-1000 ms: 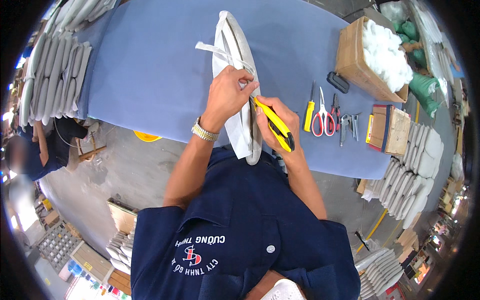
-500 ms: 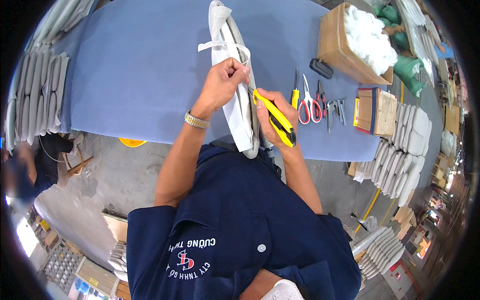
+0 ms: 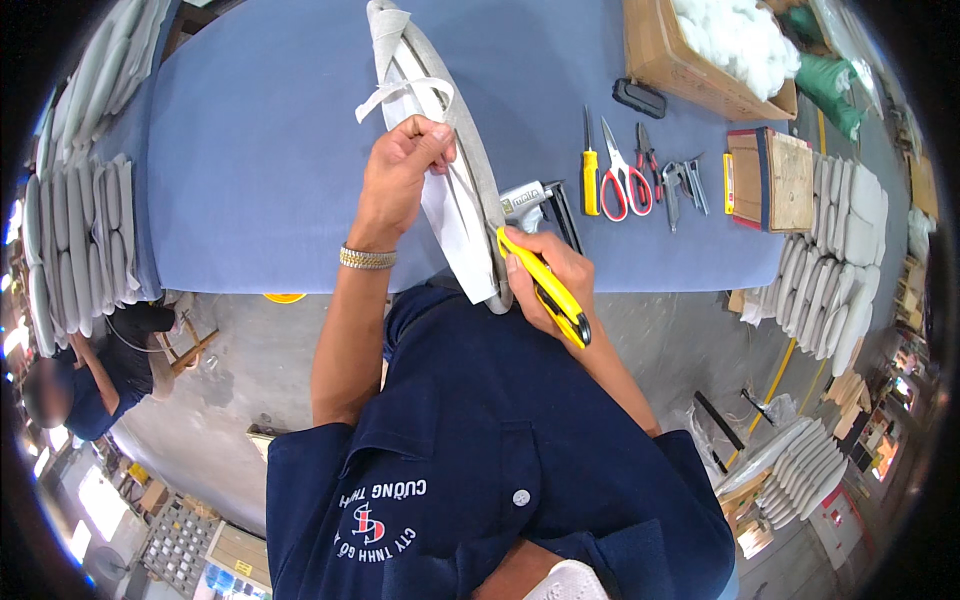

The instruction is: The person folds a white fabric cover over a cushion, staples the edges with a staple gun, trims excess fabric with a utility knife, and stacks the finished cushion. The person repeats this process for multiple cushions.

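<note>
A long grey upholstered pad (image 3: 474, 165) stands on edge on the blue table, its near end against my shirt. White lining fabric (image 3: 455, 235) runs along its left side. My left hand (image 3: 398, 180) is closed in a pinch on a narrow white fabric strip (image 3: 378, 100), which loops up above the fingers. My right hand (image 3: 553, 272) is wrapped round a yellow utility knife (image 3: 545, 280). The knife's front end meets the pad's right edge near its close end; the blade is too small to make out.
Right of the pad lie a staple gun (image 3: 524, 202), a yellow-handled screwdriver (image 3: 590, 180), red-handled scissors (image 3: 627, 185) and pliers (image 3: 648, 160). A carton of white stuffing (image 3: 690, 75) stands behind them. Stacked grey pads (image 3: 85, 240) flank the table; a person (image 3: 105, 385) sits at left.
The knife in my right hand has moved nearer me along the pad's edge, uncovering the staple gun. My left hand keeps its pinch on the strip. The whole view has shifted a little.
</note>
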Demonstrator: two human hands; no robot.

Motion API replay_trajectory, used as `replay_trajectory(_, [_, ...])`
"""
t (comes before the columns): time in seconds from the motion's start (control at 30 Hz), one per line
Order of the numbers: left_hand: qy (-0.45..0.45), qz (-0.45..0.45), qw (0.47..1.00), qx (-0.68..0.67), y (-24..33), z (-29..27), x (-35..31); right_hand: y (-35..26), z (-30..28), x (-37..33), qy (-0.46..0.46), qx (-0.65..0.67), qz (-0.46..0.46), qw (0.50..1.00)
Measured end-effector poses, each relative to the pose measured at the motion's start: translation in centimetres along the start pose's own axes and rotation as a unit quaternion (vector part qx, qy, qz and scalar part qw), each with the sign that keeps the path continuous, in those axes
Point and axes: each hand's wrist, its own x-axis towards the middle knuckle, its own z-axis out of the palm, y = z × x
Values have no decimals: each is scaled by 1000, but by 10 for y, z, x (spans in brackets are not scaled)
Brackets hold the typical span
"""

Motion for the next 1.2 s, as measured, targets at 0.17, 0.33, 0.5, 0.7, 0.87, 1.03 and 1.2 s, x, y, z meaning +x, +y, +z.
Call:
replay_trajectory(0.17, [-4,1,1000,-7,15,19,-18,3,-9,-20,-18,11,-2,1000])
replay_trajectory(0.33, [-89,-25,993,70,50,44,-48,0,-11,-17,-24,19,0,1000])
replay_trajectory(0.5, [-36,-38,979,198,31,35,-41,0,-9,-18,-16,24,3,1000])
replay_trajectory(0.7, [-155,25,940,303,21,38,10,-2,-7,-23,-24,9,-5,1000])
replay_trajectory(0.87, [-196,-123,956,180,26,41,23,-3,-8,-29,-15,11,4,1000])
replay_trajectory(1.03, [-210,-178,959,69,23,31,31,-4,-11,-34,-20,9,4,1000])
replay_trajectory(1.2, [-240,-166,955,50,22,30,33,-3,-11,-38,-11,9,0,1000])
